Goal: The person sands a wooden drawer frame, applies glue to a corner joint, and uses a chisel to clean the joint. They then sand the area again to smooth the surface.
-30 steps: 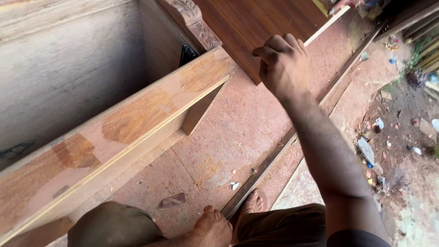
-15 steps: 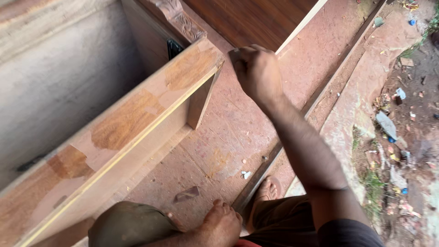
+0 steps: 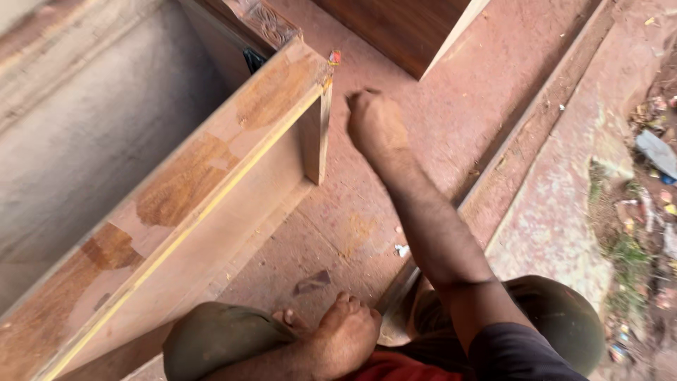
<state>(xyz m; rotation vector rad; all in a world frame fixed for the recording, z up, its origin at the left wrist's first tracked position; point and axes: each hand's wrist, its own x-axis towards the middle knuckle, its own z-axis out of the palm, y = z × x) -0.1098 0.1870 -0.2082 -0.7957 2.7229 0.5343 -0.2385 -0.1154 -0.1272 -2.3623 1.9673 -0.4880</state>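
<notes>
Reaching forward, the right hand (image 3: 375,125) is closed in a fist just beside the end corner of the long wooden frame (image 3: 211,190), which stands on edge on the red floor (image 3: 451,106). Whether the fist grips anything, I cannot tell; a small red object (image 3: 335,56) sits on the corner, above the knuckles. The left hand (image 3: 345,339) rests curled on a knee, holding nothing. A dark board (image 3: 395,28) leans beyond the fist. Judged step: working at the frame's end joint. Any next move calls for closing the short gap to that corner without tipping the frame

dark door panel (image 3: 395,28), litter (image 3: 656,152), wall (image 3: 84,141)
</notes>
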